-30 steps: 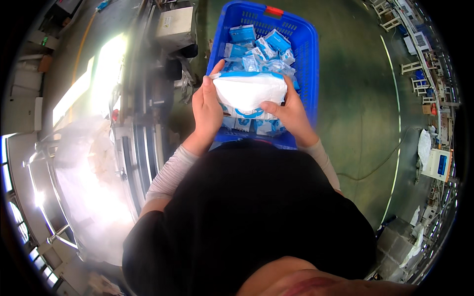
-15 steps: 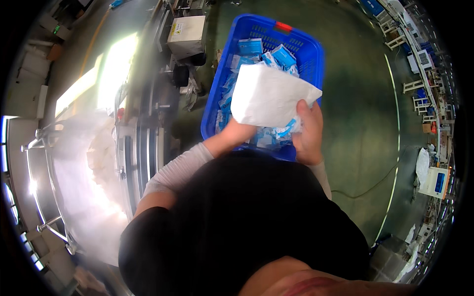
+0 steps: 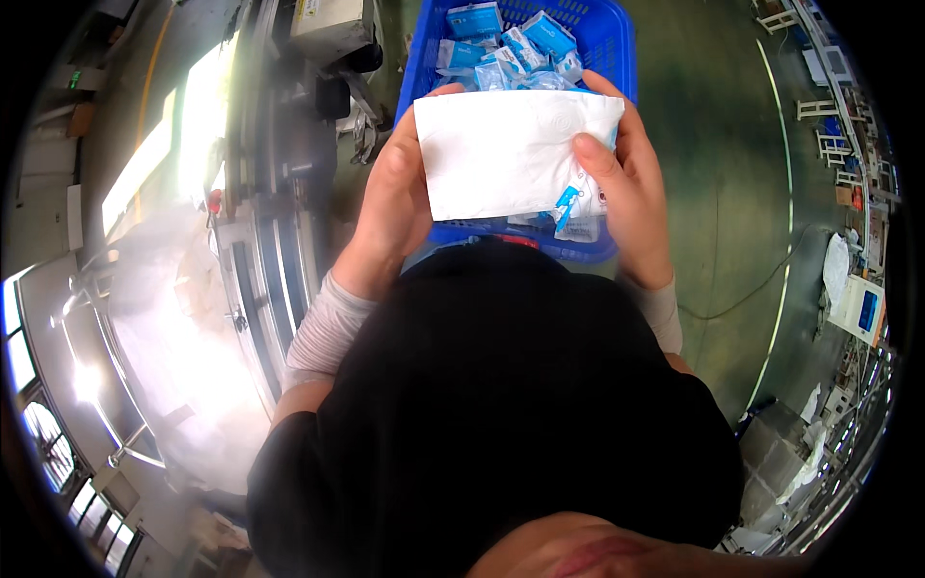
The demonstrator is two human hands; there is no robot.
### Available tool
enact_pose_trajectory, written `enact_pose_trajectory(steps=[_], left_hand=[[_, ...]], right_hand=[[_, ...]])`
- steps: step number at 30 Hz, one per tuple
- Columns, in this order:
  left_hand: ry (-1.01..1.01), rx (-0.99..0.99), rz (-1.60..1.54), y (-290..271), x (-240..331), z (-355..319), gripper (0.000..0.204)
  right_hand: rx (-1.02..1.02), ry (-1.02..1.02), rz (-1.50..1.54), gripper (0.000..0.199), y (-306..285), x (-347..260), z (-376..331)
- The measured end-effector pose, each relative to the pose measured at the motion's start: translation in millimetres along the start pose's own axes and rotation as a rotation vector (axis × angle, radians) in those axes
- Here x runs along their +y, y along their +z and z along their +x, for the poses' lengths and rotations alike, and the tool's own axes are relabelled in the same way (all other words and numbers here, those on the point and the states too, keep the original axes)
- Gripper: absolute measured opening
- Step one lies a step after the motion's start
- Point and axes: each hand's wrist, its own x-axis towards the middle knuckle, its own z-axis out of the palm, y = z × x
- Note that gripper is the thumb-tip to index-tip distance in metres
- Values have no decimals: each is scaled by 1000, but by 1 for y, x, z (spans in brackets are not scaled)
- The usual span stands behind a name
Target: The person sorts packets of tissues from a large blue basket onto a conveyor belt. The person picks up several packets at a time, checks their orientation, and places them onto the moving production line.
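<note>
"Pack [image 3: 501, 154]! Where is it in the head view?"

"Up over the blue bin [image 3: 611, 58], with its flat white side facing us."

"How is it held?"

"The left hand [image 3: 390, 193] holds 1 end, and the right hand [image 3: 636, 193] holds the other, with the thumb on the white side."

"What is in the bin?"

"Blue and white boxes [image 3: 549, 37], in a heap. Green floor [image 3: 718, 173] is to the right of it."
</note>
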Motion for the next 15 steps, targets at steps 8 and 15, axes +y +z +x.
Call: enact_pose_trajectory(steps=[8, 15], left_hand=[[-254, 177, -43, -5, 8, -3, 62], [-198, 268, -196, -23, 7, -26, 48]], right_hand=[[16, -26, -73, 46, 1, 14, 6], [1, -175, -298, 36, 11, 30, 19]])
